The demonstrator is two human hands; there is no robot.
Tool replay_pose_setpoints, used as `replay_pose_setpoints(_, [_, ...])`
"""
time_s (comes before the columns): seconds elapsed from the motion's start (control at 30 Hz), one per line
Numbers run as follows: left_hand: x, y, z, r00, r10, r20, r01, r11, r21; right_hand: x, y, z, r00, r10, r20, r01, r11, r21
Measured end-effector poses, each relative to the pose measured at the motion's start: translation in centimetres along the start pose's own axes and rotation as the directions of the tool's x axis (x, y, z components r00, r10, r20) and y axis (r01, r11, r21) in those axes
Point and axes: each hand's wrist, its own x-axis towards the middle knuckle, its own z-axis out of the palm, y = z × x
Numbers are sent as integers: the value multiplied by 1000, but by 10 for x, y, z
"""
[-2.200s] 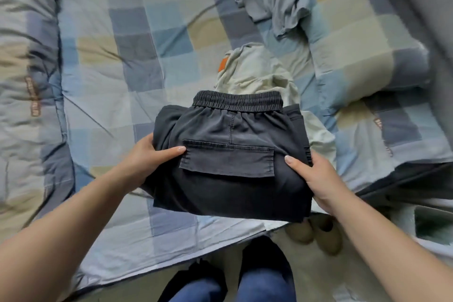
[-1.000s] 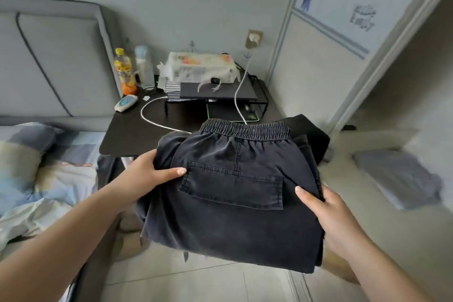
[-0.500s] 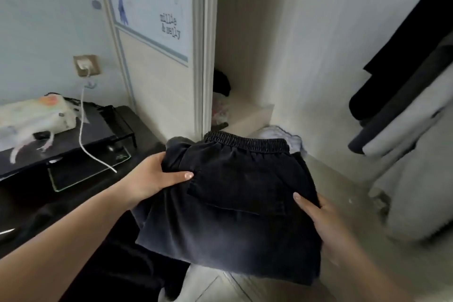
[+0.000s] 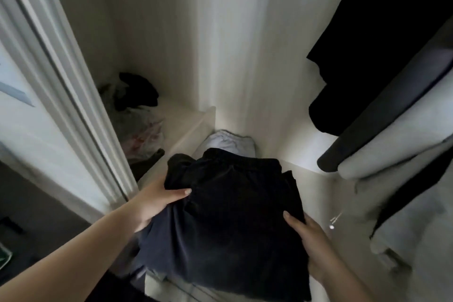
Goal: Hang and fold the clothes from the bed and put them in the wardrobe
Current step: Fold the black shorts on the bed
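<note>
The folded dark trousers are held flat in the air just inside the open wardrobe. My left hand grips their left edge, thumb on top. At the right edge my right hand holds them the same way, thumb on top and fingers hidden below. Beyond the waistband, a folded pale garment lies on the wardrobe floor. The trousers hide most of that floor below them.
The sliding door frame stands at the left. Behind it a raised shelf holds a plastic bag and a dark bundle. Dark and pale clothes hang at the right.
I have turned from the bed past the bedside table to the wardrobe, carrying the folded trousers with both hands. They are now further inside the wardrobe opening.
</note>
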Motion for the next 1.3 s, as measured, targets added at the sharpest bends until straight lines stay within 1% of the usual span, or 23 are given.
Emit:
replay_pose_setpoints(0.1, [47,-8,-2,999,13,-31,-12,999,51,50,1,-5,999,32,33,-33,999,42])
replay_pose_setpoints(0.17, [83,-14,-3,999,-20,-36,22,998,62,90,6,-5,997,61,38,-64,995,81])
replay_pose_setpoints(0.3, [157,-20,-7,995,-100,20,98,994,51,163,13,-2,993,118,28,-121,978,172])
replay_pose_setpoints(0.37, [203,-27,-14,991,-135,-3,134,988,79,201,11,-1,989,146,22,-147,971,190])
replay_pose_setpoints(0.47, [260,-33,-21,991,-131,-22,133,980,151,249,3,1,990,139,27,-141,960,242])
replay_pose_setpoints(0.63, [343,-35,-27,998,-50,-50,60,969,240,319,-10,3,996,86,24,-90,951,297])
replay_pose_setpoints(0.7, [375,-39,-28,999,-19,-31,27,957,290,346,-8,3,995,95,6,-92,948,306])
replay_pose_setpoints(0.77, [403,-45,-22,1000,9,0,-8,918,395,369,0,1,993,118,-9,-108,937,331])
replay_pose_setpoints(0.87, [438,-62,-7,996,91,-18,-64,821,568,396,15,-3,987,156,-46,-130,927,352])
replay_pose_setpoints(0.93, [454,-78,-1,993,105,-45,-52,763,644,409,26,-3,986,153,-62,-123,931,343])
replay_pose_setpoints(1.07, [474,-116,-5,992,49,-113,54,653,756,429,43,-4,983,167,-71,-143,954,262])
replay_pose_setpoints(1.13, [475,-126,-6,989,46,-138,78,631,772,431,50,-6,978,185,-96,-160,961,226])
replay_pose_setpoints(1.23, [467,-131,-2,984,116,-137,26,663,748,417,60,-14,979,153,-135,-132,979,155])
replay_pose_setpoints(1.3, [459,-133,-3,980,171,-100,-33,636,771,402,73,-20,983,119,-141,-112,992,56])
